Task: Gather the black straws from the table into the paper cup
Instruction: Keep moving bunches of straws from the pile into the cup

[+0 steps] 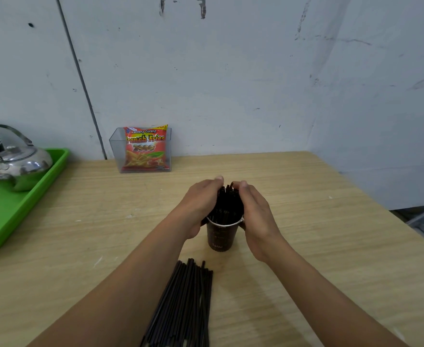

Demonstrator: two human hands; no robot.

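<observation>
A dark brown paper cup [222, 236] with a white rim stands upright at the middle of the wooden table [318, 234]. A bundle of black straws [228, 204] stands in it, tops fanned out above the rim. My left hand [200, 206] cups the bundle from the left and my right hand [253, 211] cups it from the right, fingers curved around the straws. A loose pile of black straws [185, 304] lies flat on the table just in front of the cup, running down to the bottom edge of the view.
A green tray [18, 211] holding a shiny metal kettle [15, 164] sits at the left. A clear plastic box [114, 151] with a red snack packet [145, 149] stands against the back wall. The table's right edge runs diagonally at the right.
</observation>
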